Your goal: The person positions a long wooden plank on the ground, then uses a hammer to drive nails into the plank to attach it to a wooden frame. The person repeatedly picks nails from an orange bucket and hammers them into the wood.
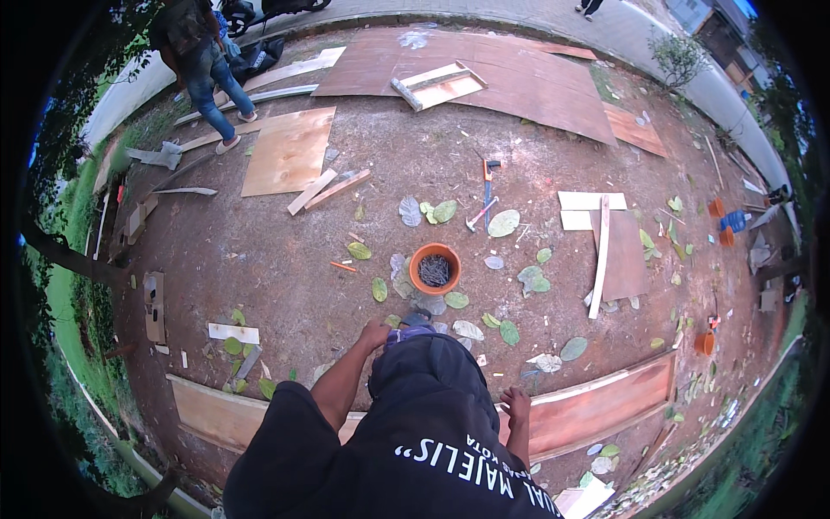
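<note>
My left hand (374, 334) rests against my leg, its fingers too small and partly hidden to tell how they are held. My right hand (516, 405) hangs beside my body with its fingers loosely apart and nothing seen in them, close to the edge of a long wooden panel (596, 405). In front of my feet stands an orange bucket (416, 275) with many dark nails (435, 271) inside. Beyond it on the soil lie a hammer (482, 214) with a pinkish handle and a handsaw (488, 177).
Large plywood sheets (372, 65) lie at the back, with a shallow wooden frame (439, 85) on them. A person in jeans (203, 73) stands at far left near a pale board (290, 151). Planks (602, 251) and orange buckets (705, 343) are at right. Leaves litter the ground.
</note>
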`<state>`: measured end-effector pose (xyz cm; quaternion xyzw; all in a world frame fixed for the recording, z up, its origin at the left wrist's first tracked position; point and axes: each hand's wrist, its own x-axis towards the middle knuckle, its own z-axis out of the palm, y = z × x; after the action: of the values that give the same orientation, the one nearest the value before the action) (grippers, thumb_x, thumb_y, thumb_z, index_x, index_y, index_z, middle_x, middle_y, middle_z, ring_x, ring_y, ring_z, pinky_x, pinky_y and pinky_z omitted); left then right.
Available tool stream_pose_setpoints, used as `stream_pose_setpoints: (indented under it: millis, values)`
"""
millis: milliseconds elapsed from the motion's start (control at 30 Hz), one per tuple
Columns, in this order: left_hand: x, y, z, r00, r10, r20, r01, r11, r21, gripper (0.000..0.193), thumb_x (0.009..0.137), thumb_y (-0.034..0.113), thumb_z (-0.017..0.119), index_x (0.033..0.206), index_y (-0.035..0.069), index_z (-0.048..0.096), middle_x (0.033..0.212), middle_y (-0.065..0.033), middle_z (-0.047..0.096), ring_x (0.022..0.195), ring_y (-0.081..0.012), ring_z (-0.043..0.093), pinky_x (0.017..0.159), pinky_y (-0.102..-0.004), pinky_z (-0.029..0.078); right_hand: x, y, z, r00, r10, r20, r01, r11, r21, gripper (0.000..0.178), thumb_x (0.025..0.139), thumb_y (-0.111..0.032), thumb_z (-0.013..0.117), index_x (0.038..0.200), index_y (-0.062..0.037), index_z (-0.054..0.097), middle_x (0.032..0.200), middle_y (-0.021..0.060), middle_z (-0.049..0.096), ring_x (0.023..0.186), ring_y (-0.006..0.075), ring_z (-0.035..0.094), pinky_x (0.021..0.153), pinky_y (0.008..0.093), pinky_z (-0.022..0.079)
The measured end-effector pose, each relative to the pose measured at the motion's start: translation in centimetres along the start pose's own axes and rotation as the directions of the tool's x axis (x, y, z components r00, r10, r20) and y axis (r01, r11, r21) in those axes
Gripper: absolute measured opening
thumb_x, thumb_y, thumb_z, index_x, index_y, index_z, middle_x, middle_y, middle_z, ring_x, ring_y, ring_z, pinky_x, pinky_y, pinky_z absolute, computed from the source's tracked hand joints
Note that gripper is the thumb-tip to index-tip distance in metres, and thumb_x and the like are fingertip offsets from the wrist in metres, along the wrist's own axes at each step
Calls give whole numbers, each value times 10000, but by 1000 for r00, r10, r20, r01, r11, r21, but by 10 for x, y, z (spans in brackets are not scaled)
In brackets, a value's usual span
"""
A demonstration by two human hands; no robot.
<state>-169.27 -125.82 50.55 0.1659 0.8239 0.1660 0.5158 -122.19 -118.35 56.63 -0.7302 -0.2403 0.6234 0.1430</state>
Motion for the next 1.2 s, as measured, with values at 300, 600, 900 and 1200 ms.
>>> stream_pose_setpoints:
  millis: [300, 600, 900, 1200]
  values:
    - [-16, -32, 27, 813, 170, 556, 279, 725, -629, 612, 1000, 549, 481, 1336, 50, 591, 1228, -128, 681, 1103, -274, 653, 985, -397, 505, 17, 43, 12, 997, -77, 23, 77, 997, -14, 345, 965, -258, 593, 1188, 2, 642, 1140, 164, 703, 944, 255, 687, 744, 341, 552]
    - [-121, 74, -63, 795, -15, 607, 497, 589, -637, 611, 1005, 542, 476, 1356, 51, 573, 1268, -131, 658, 1141, -270, 633, 1017, -401, 484, 20, 106, 36, 996, 81, -33, -88, 945, -314, 401, 929, -298, 574, 1137, 30, 674, 1080, 242, 713, 984, 341, 699, 832, 409, 545]
    - [-131, 57, -99, 854, -53, 518, 479, 471, -741, 610, 1011, 534, 471, 1375, 52, 555, 1308, -133, 635, 1179, -266, 614, 1050, -406, 463, -2, 93, 60, 997, 71, -29, -76, 968, -237, 405, 926, -303, 574, 1137, 27, 676, 1086, 250, 709, 996, 347, 698, 845, 413, 541]
    - [-141, 43, -91, 812, -60, 581, 559, 367, -743, 610, 1016, 527, 466, 1394, 54, 537, 1348, -136, 612, 1217, -262, 594, 1082, -411, 442, -37, 98, 57, 998, 59, -14, -60, 940, -335, 409, 923, -308, 574, 1138, 25, 677, 1092, 258, 706, 1008, 352, 696, 859, 416, 537]
